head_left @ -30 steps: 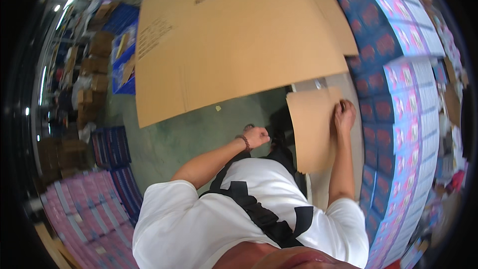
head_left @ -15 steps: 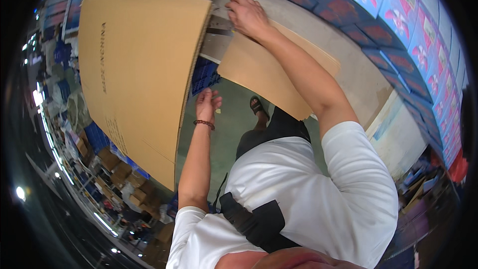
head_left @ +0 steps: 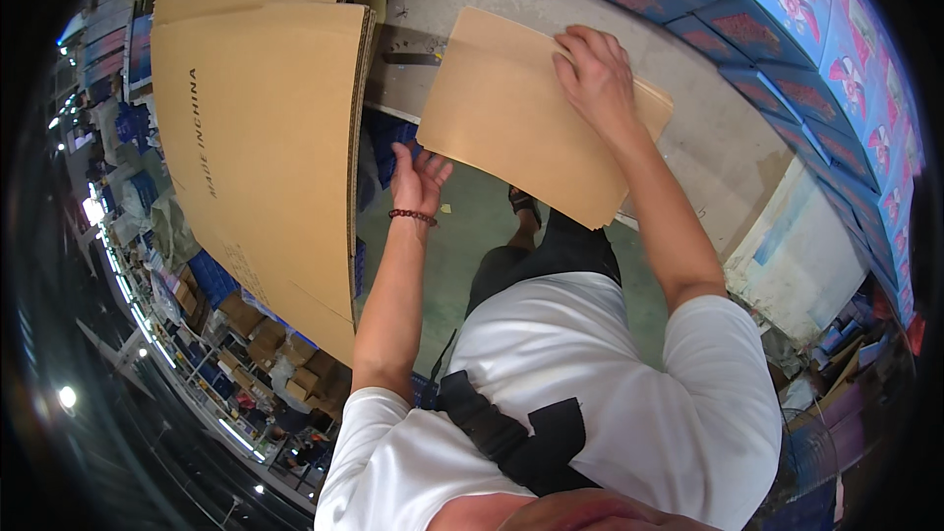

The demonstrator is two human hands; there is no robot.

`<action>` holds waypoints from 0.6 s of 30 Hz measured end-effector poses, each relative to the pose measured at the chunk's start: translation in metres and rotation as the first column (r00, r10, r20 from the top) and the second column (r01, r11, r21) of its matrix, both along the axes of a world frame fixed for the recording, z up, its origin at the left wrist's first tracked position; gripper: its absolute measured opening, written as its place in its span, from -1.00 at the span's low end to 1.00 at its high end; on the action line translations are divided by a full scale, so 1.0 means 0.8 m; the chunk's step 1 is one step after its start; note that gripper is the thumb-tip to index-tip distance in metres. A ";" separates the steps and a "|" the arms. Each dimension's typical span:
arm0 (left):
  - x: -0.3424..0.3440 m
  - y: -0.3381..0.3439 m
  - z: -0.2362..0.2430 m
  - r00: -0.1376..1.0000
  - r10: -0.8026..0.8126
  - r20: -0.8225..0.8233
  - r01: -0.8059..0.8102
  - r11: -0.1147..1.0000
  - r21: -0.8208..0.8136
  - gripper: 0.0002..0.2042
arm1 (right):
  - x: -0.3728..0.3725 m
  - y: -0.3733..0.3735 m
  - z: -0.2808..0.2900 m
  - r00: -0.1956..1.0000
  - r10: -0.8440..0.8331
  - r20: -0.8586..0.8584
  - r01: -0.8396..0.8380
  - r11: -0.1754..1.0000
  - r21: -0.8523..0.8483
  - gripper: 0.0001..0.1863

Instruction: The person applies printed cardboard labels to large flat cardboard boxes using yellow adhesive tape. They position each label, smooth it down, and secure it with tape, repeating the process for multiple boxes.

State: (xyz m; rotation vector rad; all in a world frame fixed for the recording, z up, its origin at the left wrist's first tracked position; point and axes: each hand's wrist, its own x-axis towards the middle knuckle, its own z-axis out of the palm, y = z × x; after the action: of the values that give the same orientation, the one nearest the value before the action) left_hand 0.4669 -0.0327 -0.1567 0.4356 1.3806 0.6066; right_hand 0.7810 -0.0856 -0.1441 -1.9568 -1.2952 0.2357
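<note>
The right hand (head_left: 595, 74) lies on the upper edge of a small flat cardboard sheet (head_left: 511, 123), fingers curled over that edge and thumb on its face, so its grip pinches the sheet. The sheet is held tilted in the air above the green floor (head_left: 472, 226), its upper right corner over the pale platform (head_left: 708, 138) that runs below the wall of stacked blue and pink printed boxes (head_left: 816, 29). The left hand (head_left: 418, 177), a dark bead bracelet (head_left: 411, 216) on its wrist, is raised just beside the sheet's lower left corner with its grip spread, fingers apart and palm turned toward the sheet; whether a fingertip touches the cardboard cannot be told. Just left of that hand stands a stack of large flattened cardboard cartons (head_left: 265, 147), its layered edges facing the hand. Blue crates (head_left: 388, 143) show in the gap between the stack and the sheet.
</note>
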 end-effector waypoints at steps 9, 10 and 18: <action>-0.004 0.094 -0.049 0.813 0.559 0.164 -0.579 0.807 0.118 -0.35 | 0.007 -0.045 0.004 0.997 0.017 0.074 -0.015 0.999 -0.039 -0.75; -0.005 0.099 -0.054 0.809 0.540 0.232 -0.577 0.805 0.138 -0.33 | 0.011 -0.048 0.005 0.998 0.023 0.066 -0.020 0.999 -0.047 -0.75; -0.026 0.116 -0.078 0.726 0.603 0.331 -0.656 0.751 0.072 -0.68 | 0.022 -0.048 0.017 0.987 0.122 0.100 -0.107 0.983 -0.146 -0.67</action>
State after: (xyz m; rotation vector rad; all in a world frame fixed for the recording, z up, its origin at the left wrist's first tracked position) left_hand 0.4463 0.0605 -0.2193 -0.0106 1.1752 1.3247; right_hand 0.7984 -0.1243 -0.1301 -2.0387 -1.5007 0.2869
